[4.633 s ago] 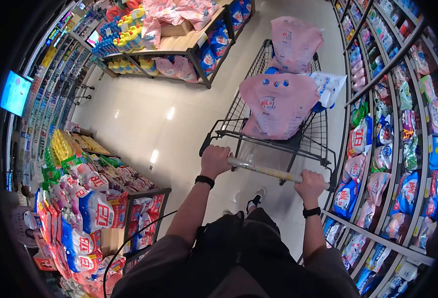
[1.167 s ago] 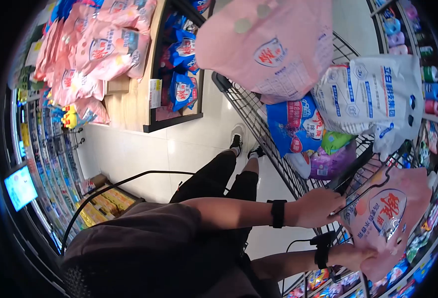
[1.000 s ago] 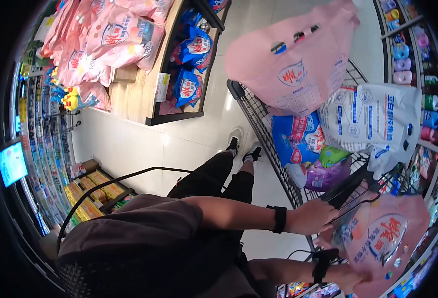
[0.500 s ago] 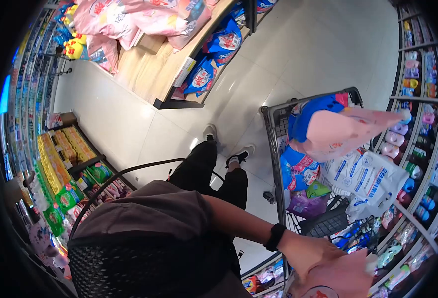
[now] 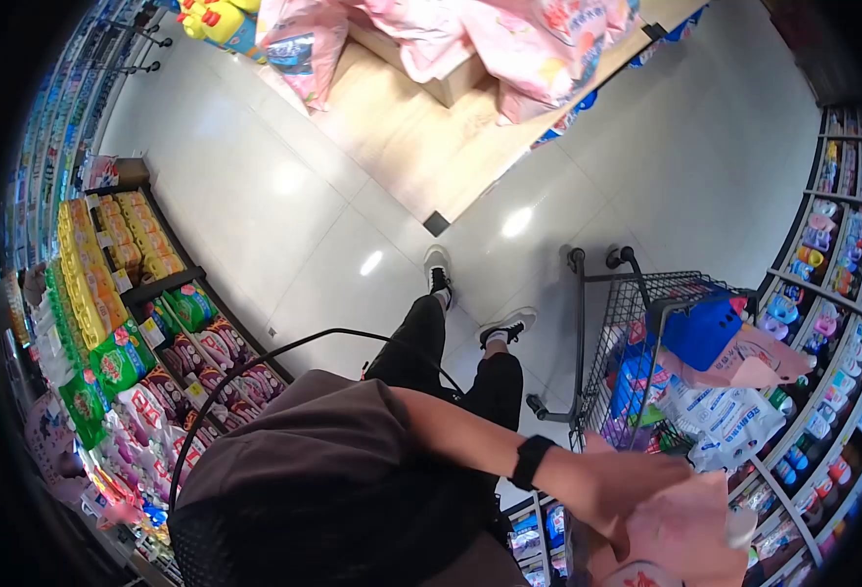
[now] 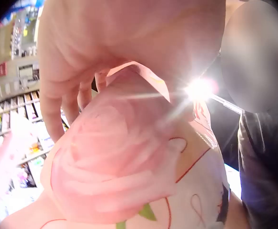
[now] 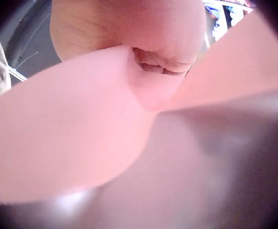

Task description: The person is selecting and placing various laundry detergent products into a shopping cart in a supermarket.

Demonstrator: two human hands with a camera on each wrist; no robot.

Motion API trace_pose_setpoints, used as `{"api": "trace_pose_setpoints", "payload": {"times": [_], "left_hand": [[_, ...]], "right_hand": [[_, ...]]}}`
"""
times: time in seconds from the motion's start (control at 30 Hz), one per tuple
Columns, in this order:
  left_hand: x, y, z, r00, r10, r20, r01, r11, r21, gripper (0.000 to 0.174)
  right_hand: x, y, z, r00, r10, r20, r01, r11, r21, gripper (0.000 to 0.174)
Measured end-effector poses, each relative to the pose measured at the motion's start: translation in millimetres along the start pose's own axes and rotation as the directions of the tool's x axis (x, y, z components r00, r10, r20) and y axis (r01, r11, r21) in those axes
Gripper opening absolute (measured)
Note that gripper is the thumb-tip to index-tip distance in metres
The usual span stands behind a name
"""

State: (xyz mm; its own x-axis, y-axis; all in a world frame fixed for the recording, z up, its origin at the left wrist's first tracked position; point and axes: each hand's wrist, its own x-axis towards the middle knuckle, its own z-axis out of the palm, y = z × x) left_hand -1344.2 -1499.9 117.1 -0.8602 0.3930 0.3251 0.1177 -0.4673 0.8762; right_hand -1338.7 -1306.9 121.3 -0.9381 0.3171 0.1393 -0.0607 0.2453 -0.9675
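A pink bag (image 5: 680, 528) is held low at the right of the head view. My left hand (image 5: 617, 486) grips its upper part. In the left wrist view, the fingers and thumb of my left hand (image 6: 129, 36) lie around the bag (image 6: 108, 162), which shows a printed rose. My right hand (image 7: 134, 28) pinches pink plastic of the bag (image 7: 67, 129) with curled fingers in the right wrist view; the head view does not show this hand. Just beyond stands a black cart (image 5: 580, 342) holding a white bag (image 5: 720, 421), a blue bag (image 5: 700, 328) and other packs.
A wooden display table (image 5: 382, 117) carrying pink bags (image 5: 539, 49) stands ahead, its corner near my feet. Stocked shelves (image 5: 842, 323) line the right side. At the left is a low display with yellow packs (image 5: 89, 279) and green packs (image 5: 123, 362).
The view has swung right and down. The cart now appears lower and farther right, and the table corner is nearer the middle. The pink bag stays in my left hand; my right hand has left the head view.
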Motion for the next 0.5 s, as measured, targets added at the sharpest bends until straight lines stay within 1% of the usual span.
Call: {"api": "trace_pose_setpoints", "payload": {"times": [0.07, 0.1, 0.13, 0.17, 0.2, 0.23, 0.27, 0.3, 0.33, 0.37, 0.4, 0.43, 0.47, 0.5], "left_hand": [[-42, 23, -68, 0.992, -0.124, -0.036, 0.119, 0.986, -0.119, 0.095], [-73, 32, -93, 0.962, -0.226, -0.151, 0.191, 0.958, -0.215, 0.095], [-98, 45, -119, 0.932, -0.264, -0.248, 0.232, 0.961, -0.149, 0.093], [-122, 58, -145, 0.909, -0.162, -0.385, 0.192, 0.980, 0.040, 0.086], [-152, 61, -163, 0.848, -0.206, -0.488, 0.215, 0.976, -0.038, 0.078], [-174, 69, -188, 0.805, -0.287, -0.520, 0.269, 0.957, -0.111, 0.075], [-200, 59, -212, 0.824, -0.144, -0.548, 0.164, 0.986, -0.012, 0.077], [-220, 57, -236, 0.824, -0.042, -0.565, 0.133, 0.984, 0.121, 0.075], [-240, 48, -259, 0.793, -0.002, -0.610, 0.171, 0.961, 0.219, 0.067], [-258, 45, -274, 0.735, -0.022, -0.677, 0.230, 0.948, 0.219, 0.056], [-271, 54, -288, 0.683, -0.079, -0.727, 0.316, 0.928, 0.197, 0.049], [-302, 52, -303, 0.710, -0.034, -0.703, 0.439, 0.802, 0.405, 0.051], [-344, 17, -325, 0.767, 0.151, -0.624, 0.552, 0.339, 0.762, 0.058], [-348, 30, -334, 0.745, 0.178, -0.643, 0.584, 0.292, 0.757, 0.060]], "right_hand": [[-32, -15, 34, 0.998, 0.018, 0.065, -0.019, 1.000, 0.019, 0.041], [-47, -23, 48, 0.995, 0.030, 0.096, -0.033, 0.999, 0.029, 0.040], [-59, -31, 60, 0.991, 0.041, 0.128, -0.046, 0.998, 0.038, 0.040], [-74, -37, 73, 0.988, 0.050, 0.143, -0.058, 0.997, 0.053, 0.039], [-87, -41, 86, 0.987, 0.056, 0.153, -0.066, 0.996, 0.064, 0.039], [-99, -52, 98, 0.985, 0.061, 0.163, -0.074, 0.994, 0.075, 0.039], [-106, -43, 127, 0.973, 0.157, 0.167, -0.190, 0.961, 0.201, 0.033], [-113, -16, 143, 0.967, 0.197, 0.161, -0.219, 0.966, 0.138, 0.031], [-115, -15, 181, 0.947, 0.098, 0.306, -0.159, 0.971, 0.181, 0.031], [-121, -8, 211, 0.938, 0.101, 0.330, -0.166, 0.970, 0.177, 0.034], [-120, -11, 242, 0.908, 0.101, 0.407, -0.201, 0.957, 0.211, 0.034], [-117, -9, 270, 0.887, 0.063, 0.458, -0.161, 0.971, 0.178, 0.029], [-117, -19, 305, 0.873, -0.003, 0.487, -0.070, 0.989, 0.131, 0.022], [-115, -25, 334, 0.835, -0.135, 0.533, 0.056, 0.985, 0.161, 0.020]]}}
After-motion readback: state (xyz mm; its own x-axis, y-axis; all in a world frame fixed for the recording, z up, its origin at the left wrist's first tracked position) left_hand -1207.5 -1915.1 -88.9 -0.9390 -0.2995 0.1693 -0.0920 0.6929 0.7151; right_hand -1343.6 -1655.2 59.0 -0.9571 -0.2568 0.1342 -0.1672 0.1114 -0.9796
